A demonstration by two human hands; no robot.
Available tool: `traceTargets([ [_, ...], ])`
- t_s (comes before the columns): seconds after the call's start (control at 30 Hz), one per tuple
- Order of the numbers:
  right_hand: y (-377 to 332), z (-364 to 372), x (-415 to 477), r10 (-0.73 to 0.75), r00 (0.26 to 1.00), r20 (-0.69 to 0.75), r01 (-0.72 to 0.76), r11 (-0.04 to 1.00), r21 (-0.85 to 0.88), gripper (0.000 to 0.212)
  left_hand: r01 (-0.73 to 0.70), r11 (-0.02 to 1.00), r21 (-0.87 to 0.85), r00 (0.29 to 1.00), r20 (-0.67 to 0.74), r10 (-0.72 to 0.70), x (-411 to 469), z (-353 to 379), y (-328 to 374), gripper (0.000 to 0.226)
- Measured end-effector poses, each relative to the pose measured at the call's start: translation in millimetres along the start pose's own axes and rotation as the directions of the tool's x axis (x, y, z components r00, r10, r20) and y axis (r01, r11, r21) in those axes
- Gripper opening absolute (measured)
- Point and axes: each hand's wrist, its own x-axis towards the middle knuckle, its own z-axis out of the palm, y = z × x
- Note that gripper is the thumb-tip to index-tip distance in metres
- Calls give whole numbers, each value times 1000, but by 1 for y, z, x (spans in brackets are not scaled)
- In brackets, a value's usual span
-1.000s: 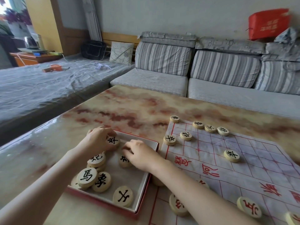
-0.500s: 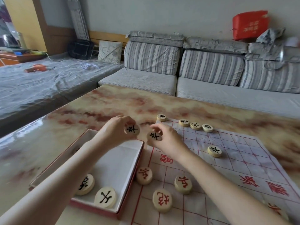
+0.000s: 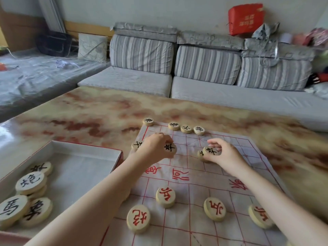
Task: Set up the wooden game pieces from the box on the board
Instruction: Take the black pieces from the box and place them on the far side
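A white cloth board [image 3: 193,176] with red grid lines lies on the table. My left hand [image 3: 156,146] grips a black-marked wooden disc [image 3: 170,148] low over the board's far left part. My right hand [image 3: 225,153] holds another black-marked disc [image 3: 210,151] just above a disc lying on the board near the middle. Several black-marked discs [image 3: 186,129] line the far edge, and one more [image 3: 137,145] sits at the left edge. Red-marked discs [image 3: 166,196] lie on the near half. The open box [image 3: 85,148] at left holds several black-marked discs [image 3: 31,182].
The board and box rest on a glossy marbled table [image 3: 88,112]. A grey striped sofa [image 3: 204,82] runs behind the table, with a red bag [image 3: 245,18] on top. A covered bed [image 3: 35,75] lies at far left.
Both hands lifted a black-marked disc each out of the box and carried them right and forward over the board's far half. The view also shifted right.
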Motion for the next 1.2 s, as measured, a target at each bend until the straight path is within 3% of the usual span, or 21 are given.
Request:
traceTargets([
  [0.1,11,-8,-3,-4,1000,-23,4,1000,-14,45,4,996,89,1000,-1,-4,5,10,2,49],
  [0.27,23,-19,-6,0,999,-39,0,1000,-10,46,13,995,96,1000,-3,-13,8,20,6,53],
  [0.47,46,-42,-7,110,991,-71,-113,993,-43,51,-29,999,24,992,-120,32,10,14,24,43],
  [0.83,66,-45,-12,194,980,-32,-196,975,-103,58,-2,999,-50,994,-107,-3,-6,10,18,33],
  [1.03,45,-42,-16,98,991,-93,-109,987,-122,54,14,978,-206,992,-123,-40,-18,-11,6,25],
  [1.2,-10,-21,-21,-37,999,21,39,994,-106,51,23,979,-204,991,-126,-49,-38,-37,-4,25],
])
